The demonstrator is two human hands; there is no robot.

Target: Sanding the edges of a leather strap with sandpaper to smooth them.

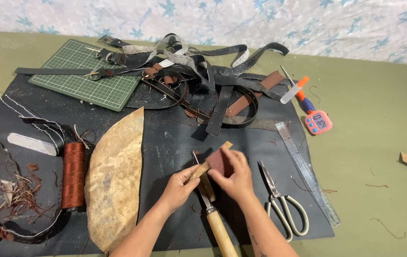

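Left hand [178, 184] pinches the near end of a thin tan leather strip [211, 162]. Right hand [233, 177] grips a small reddish-brown leather piece [218, 161], pressed against the strip just above the left fingers. Wooden-handled knife [211, 209] lies between and under both hands, handle toward the wrists. Scissors [282, 202] just right of the right hand, steel ruler [307, 172] beyond them. Tan hide piece [115, 185] and brown thread spool [73, 175] left of the left hand. All on a black leather sheet [175, 128].
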